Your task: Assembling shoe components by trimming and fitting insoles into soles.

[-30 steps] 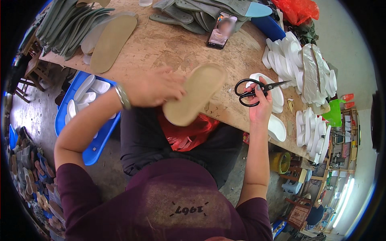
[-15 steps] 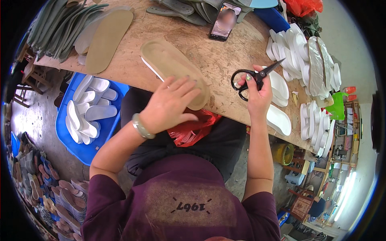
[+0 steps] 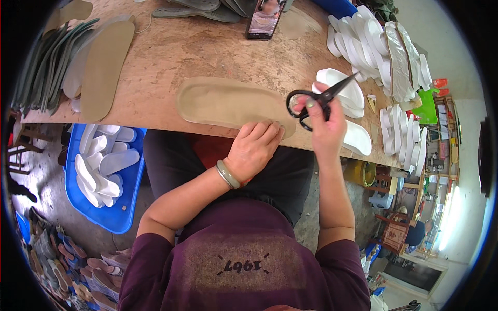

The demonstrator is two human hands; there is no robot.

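A tan shoe insole (image 3: pixel 223 101) lies lengthwise along the near edge of the wooden table. My left hand (image 3: pixel 254 151) is closed over its near right edge, with the fingers together and bent; the thumb is hidden. In my right hand (image 3: pixel 328 127) is a pair of black scissors (image 3: pixel 326 98), held by the handles with the blades together and pointing up to the right. The scissors hang just right of the insole, apart from it. White shoe soles (image 3: pixel 342 93) lie beyond and beside my right hand.
Tan sheets (image 3: pixel 106 70) and a stack of grey insoles (image 3: pixel 44 67) are at the left. A phone (image 3: pixel 265 18) stands at the back. More white soles (image 3: pixel 358 41) crowd the right side. A blue bin (image 3: pixel 116 220) holding white soles sits below the table's left part.
The insole has turned from slanting to lying along the table edge. My left hand has moved right, from resting flat on it to its near right edge. The scissors remain in my right hand.
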